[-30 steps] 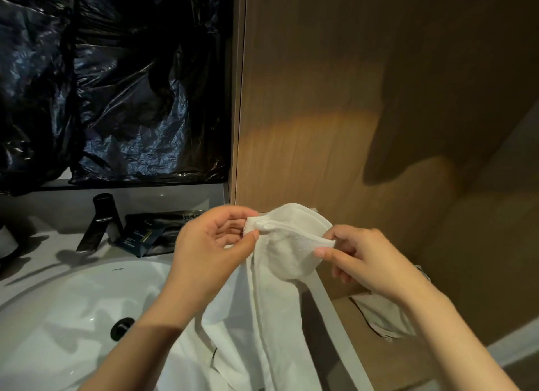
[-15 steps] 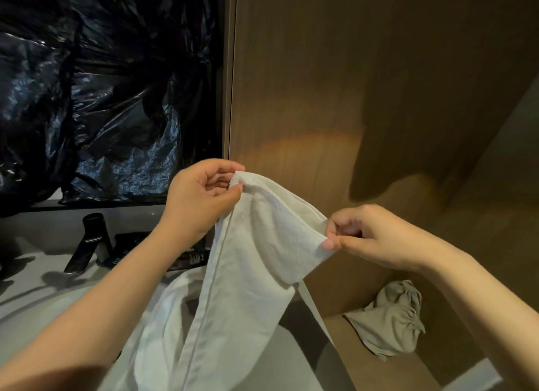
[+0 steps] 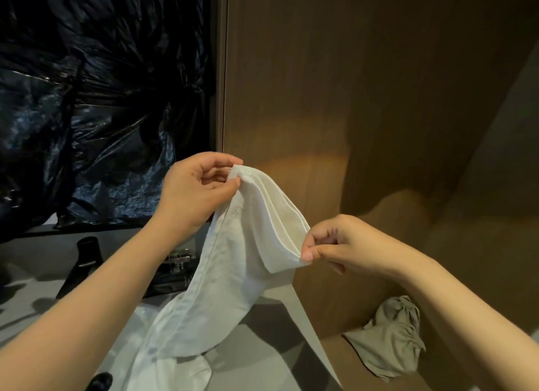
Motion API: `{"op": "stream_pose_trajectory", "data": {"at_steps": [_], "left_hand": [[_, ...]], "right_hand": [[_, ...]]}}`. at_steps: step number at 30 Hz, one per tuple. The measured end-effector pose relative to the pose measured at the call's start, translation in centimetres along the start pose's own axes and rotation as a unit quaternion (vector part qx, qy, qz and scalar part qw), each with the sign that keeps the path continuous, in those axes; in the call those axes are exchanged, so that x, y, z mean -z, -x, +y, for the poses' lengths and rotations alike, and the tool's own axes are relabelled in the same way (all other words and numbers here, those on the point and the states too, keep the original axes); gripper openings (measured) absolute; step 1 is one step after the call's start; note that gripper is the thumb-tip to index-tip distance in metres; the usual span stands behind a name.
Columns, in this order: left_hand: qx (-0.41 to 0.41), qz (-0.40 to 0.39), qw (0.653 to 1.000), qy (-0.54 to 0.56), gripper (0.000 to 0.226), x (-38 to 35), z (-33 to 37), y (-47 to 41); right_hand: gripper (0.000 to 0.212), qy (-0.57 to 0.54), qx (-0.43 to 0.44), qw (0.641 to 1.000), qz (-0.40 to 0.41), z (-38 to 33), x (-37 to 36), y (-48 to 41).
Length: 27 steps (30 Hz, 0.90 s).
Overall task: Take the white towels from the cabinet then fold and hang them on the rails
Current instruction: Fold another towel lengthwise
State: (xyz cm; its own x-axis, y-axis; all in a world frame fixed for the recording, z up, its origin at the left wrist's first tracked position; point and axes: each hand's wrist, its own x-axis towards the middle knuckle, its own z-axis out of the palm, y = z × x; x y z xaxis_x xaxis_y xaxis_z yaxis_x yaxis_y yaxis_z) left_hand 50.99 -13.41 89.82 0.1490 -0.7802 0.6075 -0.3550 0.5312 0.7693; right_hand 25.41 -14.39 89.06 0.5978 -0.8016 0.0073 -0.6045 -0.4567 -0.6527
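Left hand (image 3: 192,192) pinches white towel (image 3: 233,274) corner at 11 o'clock, right hand (image 3: 341,244) pinches its edge at 3, other fingers curled. Tail hangs to 7 o'clock into sink (image 3: 125,364). Risk: light pinch slips, or tail wets in basin. Cabinet shelf (image 3: 344,370), 4 o'clock, holds crumpled beige cloth (image 3: 390,338)

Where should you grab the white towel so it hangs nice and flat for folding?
By its top edge, one end in each hand, coming in from the two sides. The left hand pinches one end and the right hand pinches the other, so the white towel hangs long below them. Pinching with fingers and thumb probably suits such thin, floppy cloth.
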Motion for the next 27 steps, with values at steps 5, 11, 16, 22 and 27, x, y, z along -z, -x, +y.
{"op": "stream_pose_trajectory", "data": {"at_steps": [5,11,16,22,27], "left_hand": [[-0.004,-0.001,1.0,-0.005,0.026,-0.1,0.2,0.2],[0.005,-0.006,1.0,-0.006,0.026,-0.3,-0.2,0.4],[0.011,-0.007,1.0,-0.005,0.026,-0.3,-0.6,0.4],[0.069,0.023,0.997,0.008,0.023,0.5,-2.5,0.1],[0.076,0.022,0.997,0.01,0.024,-0.4,-2.8,0.5]], "right_hand": [[0.012,-0.017,0.0,1.0,0.011,0.1,0.0,0.0],[0.013,0.012,-0.021,0.999,-0.022,-0.1,0.1,0.2],[0.013,0.143,0.016,0.987,0.068,-0.2,-0.2,0.6],[0.011,0.254,0.093,0.938,0.216,0.5,1.7,1.9],[0.014,0.316,0.065,0.932,0.168,1.2,1.7,2.1]]}}
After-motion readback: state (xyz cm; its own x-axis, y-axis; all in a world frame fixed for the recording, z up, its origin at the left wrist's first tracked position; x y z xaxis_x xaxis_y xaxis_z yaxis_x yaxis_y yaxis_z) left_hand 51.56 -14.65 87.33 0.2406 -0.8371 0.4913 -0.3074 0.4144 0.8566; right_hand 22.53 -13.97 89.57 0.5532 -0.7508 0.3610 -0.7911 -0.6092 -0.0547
